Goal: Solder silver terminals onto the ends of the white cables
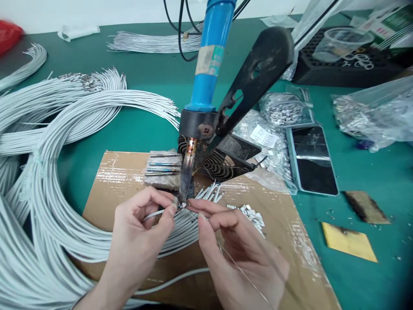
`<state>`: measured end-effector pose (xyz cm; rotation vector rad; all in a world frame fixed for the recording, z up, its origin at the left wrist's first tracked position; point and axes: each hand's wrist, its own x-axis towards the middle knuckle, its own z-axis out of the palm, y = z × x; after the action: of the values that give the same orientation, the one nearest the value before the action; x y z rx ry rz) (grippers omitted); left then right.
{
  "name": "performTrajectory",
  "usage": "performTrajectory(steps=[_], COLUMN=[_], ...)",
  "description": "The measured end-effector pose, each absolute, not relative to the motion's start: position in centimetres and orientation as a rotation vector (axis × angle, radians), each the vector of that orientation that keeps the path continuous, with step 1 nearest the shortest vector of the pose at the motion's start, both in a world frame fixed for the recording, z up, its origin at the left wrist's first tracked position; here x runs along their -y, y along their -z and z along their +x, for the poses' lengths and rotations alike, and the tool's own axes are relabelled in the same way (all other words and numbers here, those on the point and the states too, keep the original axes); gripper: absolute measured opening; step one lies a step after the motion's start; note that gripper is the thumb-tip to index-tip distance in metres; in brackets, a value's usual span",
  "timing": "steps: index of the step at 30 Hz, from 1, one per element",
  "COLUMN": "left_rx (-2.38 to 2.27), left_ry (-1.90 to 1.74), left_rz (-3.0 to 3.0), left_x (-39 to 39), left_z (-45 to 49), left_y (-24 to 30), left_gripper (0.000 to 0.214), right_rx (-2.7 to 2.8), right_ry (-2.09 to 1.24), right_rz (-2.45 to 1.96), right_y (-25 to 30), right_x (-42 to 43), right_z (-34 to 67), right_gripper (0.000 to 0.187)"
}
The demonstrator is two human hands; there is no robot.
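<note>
A blue-handled soldering iron [206, 86] hangs tip down in a black metal stand [254, 77]. Just under its tip, my left hand [135, 234] pinches a white cable [153, 215] near its end. From the other side, my right hand [240, 254] grips a thin strand of solder wire [241, 273] between thumb and fingers, its end close to the tip. A tiny shiny piece [183, 205] sits between the fingertips of both hands; its exact shape is too small to tell. Below the hands lies a bundle of white cables [183, 232], partly hidden.
Cardboard [106, 185] covers the work spot, with small metal pieces [251, 215] on it. Coiled white cables [48, 172] fill the left side. A phone [312, 159], a yellow sponge [350, 241], bags of metal parts [284, 110] and a black crate [338, 73] are right.
</note>
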<state>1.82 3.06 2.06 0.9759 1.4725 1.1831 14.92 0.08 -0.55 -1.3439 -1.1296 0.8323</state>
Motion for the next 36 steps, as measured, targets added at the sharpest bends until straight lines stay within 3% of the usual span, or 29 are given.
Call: performTrajectory(steps=[36], left_rx=[-1.521], left_ry=[-1.202], left_rz=[0.915], left_x=[-2.6], left_z=[2.5], left_y=[-2.7], left_gripper=[0.014], right_rx=[1.112], right_ry=[-0.771], right_rz=[-1.326], right_y=[0.5], right_x=[-0.3], right_z=[14.7], right_gripper=[0.02])
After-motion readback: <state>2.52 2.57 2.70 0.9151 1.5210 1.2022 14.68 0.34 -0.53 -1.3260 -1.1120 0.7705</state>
